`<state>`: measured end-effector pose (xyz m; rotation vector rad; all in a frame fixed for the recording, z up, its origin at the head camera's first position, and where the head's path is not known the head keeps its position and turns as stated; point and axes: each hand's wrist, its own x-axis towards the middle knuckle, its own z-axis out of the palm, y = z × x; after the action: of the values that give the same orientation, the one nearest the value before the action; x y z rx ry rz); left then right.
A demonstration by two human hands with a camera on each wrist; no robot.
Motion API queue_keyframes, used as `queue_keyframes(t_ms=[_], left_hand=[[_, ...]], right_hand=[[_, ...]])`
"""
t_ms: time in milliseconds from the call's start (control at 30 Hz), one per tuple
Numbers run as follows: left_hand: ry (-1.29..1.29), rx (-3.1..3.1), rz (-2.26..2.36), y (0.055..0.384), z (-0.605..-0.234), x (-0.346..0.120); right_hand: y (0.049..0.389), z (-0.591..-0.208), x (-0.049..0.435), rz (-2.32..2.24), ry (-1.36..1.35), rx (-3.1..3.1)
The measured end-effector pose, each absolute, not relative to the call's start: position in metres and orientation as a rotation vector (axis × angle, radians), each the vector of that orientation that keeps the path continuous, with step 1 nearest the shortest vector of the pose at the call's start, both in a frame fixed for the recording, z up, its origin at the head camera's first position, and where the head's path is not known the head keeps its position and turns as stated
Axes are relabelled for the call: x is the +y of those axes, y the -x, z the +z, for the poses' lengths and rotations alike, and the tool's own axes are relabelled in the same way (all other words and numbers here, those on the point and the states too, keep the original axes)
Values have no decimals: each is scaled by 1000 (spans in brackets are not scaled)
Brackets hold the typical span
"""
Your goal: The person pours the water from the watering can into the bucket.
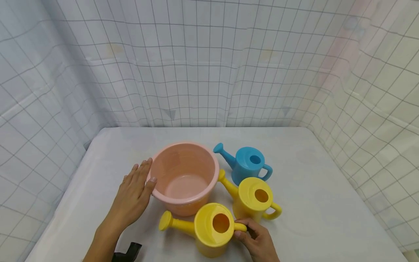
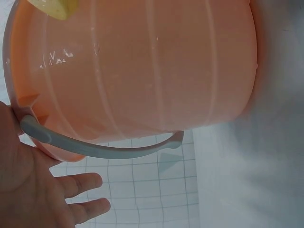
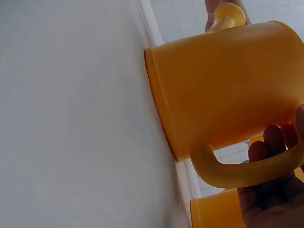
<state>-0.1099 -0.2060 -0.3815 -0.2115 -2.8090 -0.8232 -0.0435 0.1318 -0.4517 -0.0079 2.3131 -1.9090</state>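
Note:
A pink bucket [image 1: 183, 160], its inside showing only bare walls and floor, stands in the middle of the table in the head view. My left hand [image 1: 132, 196] rests against its left rim with fingers straight; a grey bail handle [image 2: 104, 151] hangs down that side in the left wrist view. My right hand [image 1: 256, 240] grips the handle of the nearer yellow watering can [image 1: 203, 234], fingers curled through the loop. That can is upright in front of the bucket, its spout pointing left. In the right wrist view its base [image 3: 159, 104] is right at the white tabletop.
A second yellow watering can [image 1: 247, 203] stands right of the bucket, its spout close to the rim. Behind it is a blue watering can [image 1: 243, 169]. A black object [image 1: 131, 251] shows beside my left forearm. White gridded curtains [image 1: 203, 65] enclose the table [image 1: 311, 203].

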Motion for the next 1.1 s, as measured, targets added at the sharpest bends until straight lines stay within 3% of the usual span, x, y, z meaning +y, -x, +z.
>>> queue_keyframes(t_ms=[300,1100], left_hand=[[206,-2818,-816,110,-381,-206],[225,-2810,-831,109,-381,-206]], right_hand=[[41,-457,129,-2004,18,2259],[37,-463,137,-2351,478,1890]])
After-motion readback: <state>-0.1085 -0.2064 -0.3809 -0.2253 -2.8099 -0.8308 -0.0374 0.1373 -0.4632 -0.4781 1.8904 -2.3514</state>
